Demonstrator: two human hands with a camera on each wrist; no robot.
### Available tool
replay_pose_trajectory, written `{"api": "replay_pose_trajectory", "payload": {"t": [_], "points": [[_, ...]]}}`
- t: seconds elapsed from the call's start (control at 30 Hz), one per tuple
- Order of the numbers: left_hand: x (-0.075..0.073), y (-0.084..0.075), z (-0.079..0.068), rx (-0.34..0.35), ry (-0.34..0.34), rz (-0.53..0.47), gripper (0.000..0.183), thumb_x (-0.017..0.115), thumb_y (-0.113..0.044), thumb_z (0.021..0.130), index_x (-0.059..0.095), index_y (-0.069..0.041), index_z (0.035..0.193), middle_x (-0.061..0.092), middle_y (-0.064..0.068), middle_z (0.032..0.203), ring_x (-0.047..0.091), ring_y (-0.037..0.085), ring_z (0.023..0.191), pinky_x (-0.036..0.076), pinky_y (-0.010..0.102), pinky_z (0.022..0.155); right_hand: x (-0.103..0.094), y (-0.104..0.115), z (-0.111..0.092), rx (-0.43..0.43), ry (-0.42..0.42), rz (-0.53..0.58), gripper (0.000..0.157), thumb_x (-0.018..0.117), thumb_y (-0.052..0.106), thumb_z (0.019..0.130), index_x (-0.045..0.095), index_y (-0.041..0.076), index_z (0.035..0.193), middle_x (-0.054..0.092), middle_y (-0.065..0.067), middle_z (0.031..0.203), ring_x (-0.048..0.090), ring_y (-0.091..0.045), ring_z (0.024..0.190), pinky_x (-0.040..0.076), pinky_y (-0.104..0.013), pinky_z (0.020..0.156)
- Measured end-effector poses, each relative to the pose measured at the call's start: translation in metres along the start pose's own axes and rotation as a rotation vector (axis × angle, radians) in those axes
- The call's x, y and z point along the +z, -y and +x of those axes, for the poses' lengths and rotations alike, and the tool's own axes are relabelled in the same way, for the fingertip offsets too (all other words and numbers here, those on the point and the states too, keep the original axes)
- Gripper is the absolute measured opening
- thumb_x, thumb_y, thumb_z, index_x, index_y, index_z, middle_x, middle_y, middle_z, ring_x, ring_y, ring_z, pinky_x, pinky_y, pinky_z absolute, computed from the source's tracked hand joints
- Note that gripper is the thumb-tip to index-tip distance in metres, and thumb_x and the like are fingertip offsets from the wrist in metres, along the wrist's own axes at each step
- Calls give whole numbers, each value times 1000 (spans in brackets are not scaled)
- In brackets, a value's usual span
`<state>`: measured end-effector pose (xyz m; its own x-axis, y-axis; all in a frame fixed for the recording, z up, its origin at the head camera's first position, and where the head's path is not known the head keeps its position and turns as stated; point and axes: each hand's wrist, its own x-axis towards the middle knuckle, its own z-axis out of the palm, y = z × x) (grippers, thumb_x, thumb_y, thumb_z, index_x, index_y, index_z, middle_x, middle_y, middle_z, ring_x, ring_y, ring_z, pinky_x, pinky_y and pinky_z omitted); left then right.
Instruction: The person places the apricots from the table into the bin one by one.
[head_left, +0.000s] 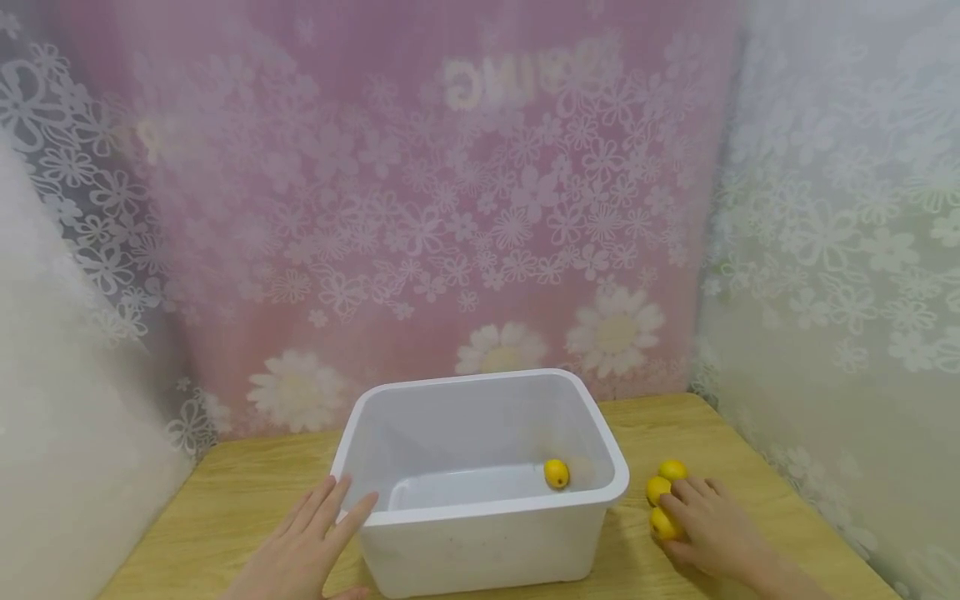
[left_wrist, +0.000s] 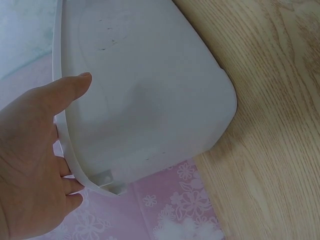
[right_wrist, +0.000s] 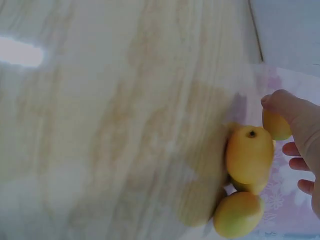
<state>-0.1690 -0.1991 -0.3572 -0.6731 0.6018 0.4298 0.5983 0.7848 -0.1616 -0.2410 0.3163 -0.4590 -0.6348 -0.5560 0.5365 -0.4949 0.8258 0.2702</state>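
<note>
A white plastic tub [head_left: 480, 542] stands on the table, with a yellow lemon [head_left: 557, 473] lying inside near its right end. At the tub's front left corner, my left hand [head_left: 307, 533] rests its spread, fairly straight fingers on the rim [left_wrist: 67, 145]. The left thumb [left_wrist: 75, 90] extends along the outer wall side. To the right of the tub, my right hand [head_left: 708, 525] pinches a lemon [right_wrist: 276, 124] between thumb and fingers. Other lemons lie close by, including a larger-looking one [right_wrist: 250, 155] and a greenish-yellow one [right_wrist: 239, 215]. My right fingers partly cover the group in the head view.
The wooden table [head_left: 247, 492] has a light grain. A pink flowered curtain [head_left: 450, 275] hangs behind it, and a pale flowered sheet [head_left: 840, 292] lines the right side. Another pale sheet [head_left: 67, 400] is on the left.
</note>
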Motion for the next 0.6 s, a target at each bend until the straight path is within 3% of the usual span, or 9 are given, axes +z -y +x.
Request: {"api": "replay_pose_trajectory", "payload": {"t": [0.23,0.33,0.43,0.6], "points": [[-1,1,0,-19,23,-18,81,49,-68,80,40,-14,140,43,23,136,42,40,122,-14,13,102,-15,-7,18,-28,-44,-8,47,83,40,55,63,15,89,45,5,79,47,-20,77,40,-42,67],[-1,1,-1,-15,23,-10,82,49,-68,80,39,-15,141,42,23,137,42,40,122,1,23,110,-21,-11,27,-41,-38,-17,48,83,39,56,63,15,91,46,3,80,47,-21,77,39,-42,67],[0,2,-1,-1,12,-4,82,50,-68,80,39,-15,141,42,23,137,42,40,122,2,24,111,-28,-16,36,-18,-9,-17,47,82,41,59,62,15,93,48,2,82,48,-22,79,39,-41,68],[1,2,0,27,2,19,81,50,-67,81,39,-13,140,43,24,136,43,41,121,-15,15,103,-40,-25,51,37,30,-12,46,81,39,61,62,16,96,53,1,85,52,-23,79,42,-44,68]]}}
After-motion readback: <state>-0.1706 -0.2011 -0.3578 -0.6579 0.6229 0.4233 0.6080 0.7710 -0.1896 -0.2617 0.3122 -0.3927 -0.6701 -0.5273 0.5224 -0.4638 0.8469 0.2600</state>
